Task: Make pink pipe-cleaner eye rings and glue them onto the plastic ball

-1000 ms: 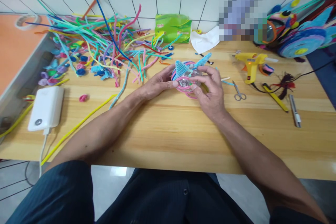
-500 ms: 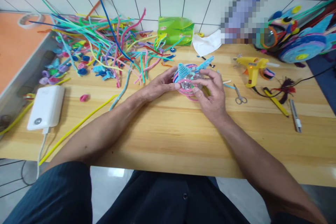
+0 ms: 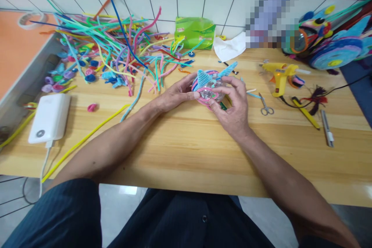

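Between my hands is a round clear craft piece (image 3: 207,92) with pink and blue pipe-cleaner edging and glittery bits inside. Two light blue pointed fins (image 3: 204,78) made of wound pipe cleaner stand up from it. My left hand (image 3: 180,92) grips its left side, thumb on the near face. On the right side my right hand (image 3: 234,102) holds it, with thumb and fingertips at the pink rim. Part of the piece is hidden behind my right fingers. Small scissors (image 3: 265,105) lie to the right of that hand.
Loose pipe cleaners (image 3: 104,42) heap up at the back left. A white power bank (image 3: 50,118) with a cable lies at left. A yellow glue gun (image 3: 279,75), a yellow cutter (image 3: 305,113) and a grey cutter (image 3: 327,128) lie at right. Finished crafts (image 3: 334,54) stand behind.
My right thumb and fingers have shifted slightly left and down along the craft piece's pink rim. My left hand keeps its hold.
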`<state>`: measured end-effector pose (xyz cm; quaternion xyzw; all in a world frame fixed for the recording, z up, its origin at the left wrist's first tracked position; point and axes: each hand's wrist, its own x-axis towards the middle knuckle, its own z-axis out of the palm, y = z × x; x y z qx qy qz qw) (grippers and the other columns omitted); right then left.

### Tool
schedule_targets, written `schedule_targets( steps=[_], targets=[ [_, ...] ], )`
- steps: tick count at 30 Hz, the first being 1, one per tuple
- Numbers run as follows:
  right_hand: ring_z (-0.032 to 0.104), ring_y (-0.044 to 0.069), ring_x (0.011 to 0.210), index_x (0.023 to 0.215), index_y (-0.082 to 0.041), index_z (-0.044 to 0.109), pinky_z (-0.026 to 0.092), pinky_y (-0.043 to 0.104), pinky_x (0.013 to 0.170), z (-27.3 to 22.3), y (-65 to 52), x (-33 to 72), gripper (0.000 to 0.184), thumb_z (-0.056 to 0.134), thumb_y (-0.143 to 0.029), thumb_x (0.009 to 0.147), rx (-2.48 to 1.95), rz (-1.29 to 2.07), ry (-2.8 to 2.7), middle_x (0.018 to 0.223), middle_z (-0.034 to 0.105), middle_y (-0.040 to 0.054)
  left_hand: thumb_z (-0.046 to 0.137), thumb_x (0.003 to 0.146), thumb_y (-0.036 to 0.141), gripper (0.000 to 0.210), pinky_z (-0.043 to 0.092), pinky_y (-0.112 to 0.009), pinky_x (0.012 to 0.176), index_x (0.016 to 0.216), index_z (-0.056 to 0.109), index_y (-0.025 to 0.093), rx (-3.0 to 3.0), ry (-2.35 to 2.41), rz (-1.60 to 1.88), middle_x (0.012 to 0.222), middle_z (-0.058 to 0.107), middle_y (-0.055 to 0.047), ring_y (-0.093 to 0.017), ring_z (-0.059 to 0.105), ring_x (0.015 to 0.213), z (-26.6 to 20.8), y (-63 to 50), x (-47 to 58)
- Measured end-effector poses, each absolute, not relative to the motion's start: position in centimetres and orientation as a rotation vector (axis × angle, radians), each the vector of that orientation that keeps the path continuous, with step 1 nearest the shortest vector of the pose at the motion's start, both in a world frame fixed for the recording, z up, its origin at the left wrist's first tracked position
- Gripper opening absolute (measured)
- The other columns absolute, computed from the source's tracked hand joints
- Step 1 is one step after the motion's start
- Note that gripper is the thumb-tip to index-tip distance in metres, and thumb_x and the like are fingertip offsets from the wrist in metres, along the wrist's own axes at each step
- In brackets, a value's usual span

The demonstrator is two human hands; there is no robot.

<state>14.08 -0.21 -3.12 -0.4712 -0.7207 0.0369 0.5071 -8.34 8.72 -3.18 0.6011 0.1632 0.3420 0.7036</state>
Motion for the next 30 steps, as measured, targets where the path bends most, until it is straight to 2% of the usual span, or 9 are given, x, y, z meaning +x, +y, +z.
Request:
schedule_targets(
  steps=[8, 13, 17, 30],
  targets=[
    [0.067, 0.035, 0.137, 0.124, -0.037, 0.077, 0.056, 0.065, 0.121, -3.1, 0.0, 14.6, 0.028, 0.083, -0.037, 0.097, -1.109, 0.115, -1.743, 0.143, 0.066, 0.0085, 0.097, 0.082, 0.052, 0.082, 0.042, -0.058, 0.135, 0.157, 0.067, 0.035, 1.356, 0.357, 0.776, 0.171, 0.061, -0.009, -0.042, 0.050, 0.164, -3.7, 8.9, -8.2],
    [0.067, 0.034, 0.138, 0.123, -0.037, 0.080, 0.055, 0.065, 0.122, -2.8, 0.1, 15.2, 0.022, 0.076, -0.045, 0.103, -1.122, 0.142, -1.770, 0.143, 0.068, 0.0080, 0.097, 0.082, 0.053, 0.082, 0.043, -0.057, 0.135, 0.156, 0.067, 0.035, 1.356, 0.365, 0.769, 0.170, 0.062, -0.008, -0.041, 0.048, 0.165, -3.5, 8.8, -8.1],
    [0.066, 0.034, 0.139, 0.123, -0.036, 0.081, 0.053, 0.065, 0.124, -2.6, 0.1, 15.3, 0.024, 0.073, -0.050, 0.105, -1.159, 0.160, -1.784, 0.144, 0.069, 0.0082, 0.099, 0.080, 0.055, 0.085, 0.040, -0.058, 0.137, 0.156, 0.067, 0.033, 1.347, 0.376, 0.762, 0.168, 0.064, -0.010, -0.041, 0.048, 0.165, -3.0, 8.7, -8.0],
    [0.064, 0.035, 0.141, 0.123, -0.037, 0.082, 0.050, 0.067, 0.125, -2.4, -0.1, 15.3, 0.024, 0.073, -0.049, 0.104, -1.167, 0.201, -1.781, 0.145, 0.069, 0.0084, 0.100, 0.078, 0.049, 0.084, 0.040, -0.055, 0.137, 0.155, 0.069, 0.035, 1.332, 0.376, 0.758, 0.168, 0.065, -0.008, -0.039, 0.048, 0.166, -3.3, 8.9, -8.1]
  ],
)
